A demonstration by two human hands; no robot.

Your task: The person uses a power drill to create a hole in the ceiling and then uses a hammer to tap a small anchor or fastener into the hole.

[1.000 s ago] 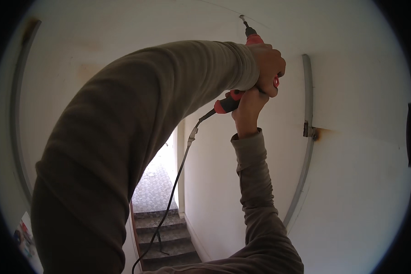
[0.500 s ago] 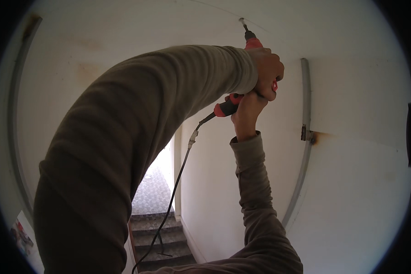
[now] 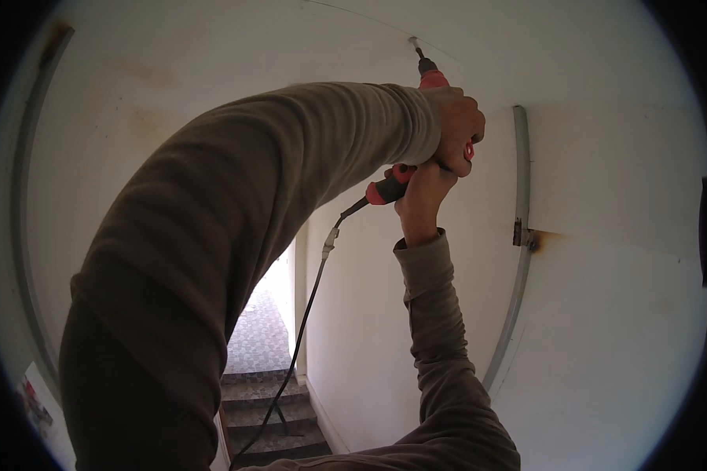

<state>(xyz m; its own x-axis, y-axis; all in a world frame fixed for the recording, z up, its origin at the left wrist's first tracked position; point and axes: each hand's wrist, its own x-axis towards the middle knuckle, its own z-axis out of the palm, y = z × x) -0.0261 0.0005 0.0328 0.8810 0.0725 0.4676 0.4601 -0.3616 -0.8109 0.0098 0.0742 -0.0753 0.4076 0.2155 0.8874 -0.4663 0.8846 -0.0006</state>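
Head view. Both arms are raised overhead, sleeves in grey-brown cloth. The left hand (image 3: pixel 457 129) is closed around the upper body of a red and black power drill (image 3: pixel 432 80), its fingers wrapped fully around the housing. The right hand (image 3: pixel 420 192) comes up from below and is clenched on the drill's handle (image 3: pixel 389 188), where red and black grip shows past the palm. The drill bit (image 3: pixel 419 53) points up and to the left and its tip meets the white ceiling (image 3: pixel 291 39) at a faint line running across it. A black cord (image 3: pixel 306 314) hangs from the rear of the handle, carries a small pale tag near its top, and drops toward the stairs (image 3: pixel 263 408) seen through the doorway below. To the right, a grey conduit (image 3: pixel 518 235) runs down the white wall (image 3: pixel 620 314), held by a rusty clip (image 3: pixel 522 234) with a brown stain beside it.

Technique, as a judgement: the bit is best kept square to the ceiling, with steady pressure along its axis from the lower hand while the upper hand steadies the body against twisting. The hanging cord should stay clear of the arms, and dust falling toward the face is the likely nuisance.
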